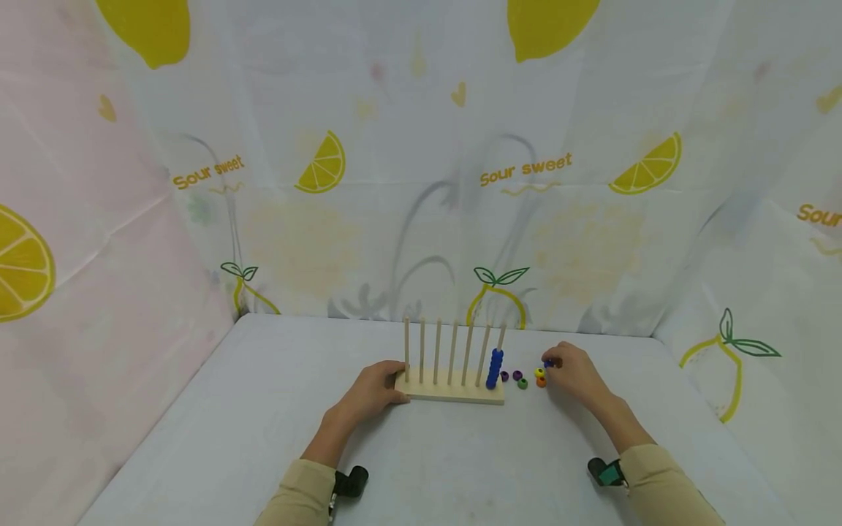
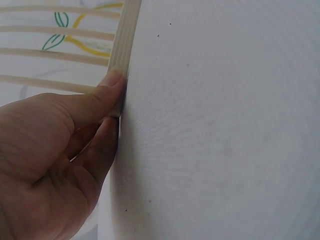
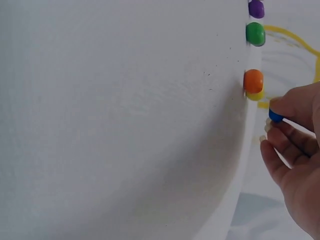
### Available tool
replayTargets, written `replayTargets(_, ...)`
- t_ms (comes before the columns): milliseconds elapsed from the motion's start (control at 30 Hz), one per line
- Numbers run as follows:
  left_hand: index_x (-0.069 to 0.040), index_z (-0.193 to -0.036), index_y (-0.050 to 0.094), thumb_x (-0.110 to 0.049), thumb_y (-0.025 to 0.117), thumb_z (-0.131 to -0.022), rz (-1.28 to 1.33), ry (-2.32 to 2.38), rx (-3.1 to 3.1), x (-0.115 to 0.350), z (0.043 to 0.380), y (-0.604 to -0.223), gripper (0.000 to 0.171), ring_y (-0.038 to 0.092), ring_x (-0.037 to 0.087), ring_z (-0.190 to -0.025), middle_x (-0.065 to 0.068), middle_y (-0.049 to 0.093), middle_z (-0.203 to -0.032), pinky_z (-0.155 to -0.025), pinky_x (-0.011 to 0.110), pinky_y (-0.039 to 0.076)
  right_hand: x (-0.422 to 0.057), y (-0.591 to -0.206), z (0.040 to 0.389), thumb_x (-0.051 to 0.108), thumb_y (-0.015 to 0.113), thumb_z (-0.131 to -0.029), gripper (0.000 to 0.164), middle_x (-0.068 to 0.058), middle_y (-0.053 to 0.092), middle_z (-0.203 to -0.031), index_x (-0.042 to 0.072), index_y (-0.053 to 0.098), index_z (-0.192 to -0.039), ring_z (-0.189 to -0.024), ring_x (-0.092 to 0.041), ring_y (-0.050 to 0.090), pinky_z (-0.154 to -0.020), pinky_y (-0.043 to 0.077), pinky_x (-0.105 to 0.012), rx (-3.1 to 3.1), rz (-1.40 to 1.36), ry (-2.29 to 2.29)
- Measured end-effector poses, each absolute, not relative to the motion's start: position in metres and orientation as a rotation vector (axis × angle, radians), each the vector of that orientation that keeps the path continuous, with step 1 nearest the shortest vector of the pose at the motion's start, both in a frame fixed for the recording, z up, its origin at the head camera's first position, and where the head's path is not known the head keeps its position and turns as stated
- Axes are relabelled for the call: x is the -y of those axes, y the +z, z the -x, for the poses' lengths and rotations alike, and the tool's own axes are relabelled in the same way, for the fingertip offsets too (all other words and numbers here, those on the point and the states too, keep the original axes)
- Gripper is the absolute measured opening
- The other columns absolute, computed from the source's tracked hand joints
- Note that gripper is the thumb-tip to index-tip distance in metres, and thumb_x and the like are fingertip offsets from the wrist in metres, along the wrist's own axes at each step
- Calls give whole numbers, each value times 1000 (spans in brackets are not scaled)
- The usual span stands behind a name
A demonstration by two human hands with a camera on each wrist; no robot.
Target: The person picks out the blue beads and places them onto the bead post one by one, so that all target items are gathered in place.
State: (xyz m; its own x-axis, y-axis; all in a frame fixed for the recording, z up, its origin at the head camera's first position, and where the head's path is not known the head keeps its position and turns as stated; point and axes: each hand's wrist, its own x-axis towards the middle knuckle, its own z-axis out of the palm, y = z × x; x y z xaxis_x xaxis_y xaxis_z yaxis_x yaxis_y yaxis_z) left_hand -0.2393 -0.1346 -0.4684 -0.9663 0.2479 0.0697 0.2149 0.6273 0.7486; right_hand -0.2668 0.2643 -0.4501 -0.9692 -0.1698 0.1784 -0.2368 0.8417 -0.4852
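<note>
A wooden peg rack stands on the table, its pale base [image 1: 454, 394] carrying a row of upright pegs [image 1: 437, 351]. Blue beads [image 1: 494, 369] are stacked on the rightmost peg; the other pegs are bare. My left hand [image 1: 370, 391] grips the base's left end, with the thumb along its front edge in the left wrist view. Right of the rack, my right hand [image 1: 576, 371] pinches a blue bead [image 3: 275, 116] between thumb and fingers. Close to that hand lie an orange bead [image 3: 253, 81] and a yellow bead [image 1: 539, 372].
Between the rack and the right hand lie a green bead [image 1: 522, 383] and two purple beads, one [image 1: 517, 375] beside the green and one [image 1: 504, 376] near the base. A lemon-printed cloth [image 1: 408, 241] hangs behind the white table [image 1: 460, 467] and along its sides.
</note>
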Motion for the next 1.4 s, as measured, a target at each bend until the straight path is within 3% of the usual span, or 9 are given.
replayTargets(600,-1,-132,61,-11,84,-78,-403,1264,-2801,136,240,-471,60,50,37,-135,18,59,-139,-115,51,39,-242,-421,261,3,67,-85,16,-4,63,-90,4,74,-99,-84,-18,56,-73,51,-28,2725,-472,802)
replayTargets(933,-1,-132,61,-12,84,-78,-397,1258,-2809,136,241,-471,60,50,36,-135,17,59,-139,-115,51,40,-229,-397,251,1,69,-85,16,-2,63,-89,8,75,-97,-84,-16,57,-76,56,-31,2615,-599,803)
replayTargets(1167,-1,-133,61,-11,83,-78,-402,1275,-2796,135,240,-468,60,50,36,-136,17,59,-139,-115,51,39,-221,-385,246,-2,71,-83,18,-3,64,-90,7,75,-98,-84,-17,60,-77,59,-42,2541,-657,830)
replayTargets(1400,-1,-133,61,-12,83,-79,-391,1270,-2796,134,239,-468,60,51,36,-135,17,59,-139,-115,51,40,-214,-372,243,0,73,-84,17,-2,64,-92,7,75,-100,-86,-15,61,-80,60,-36,2526,-663,847)
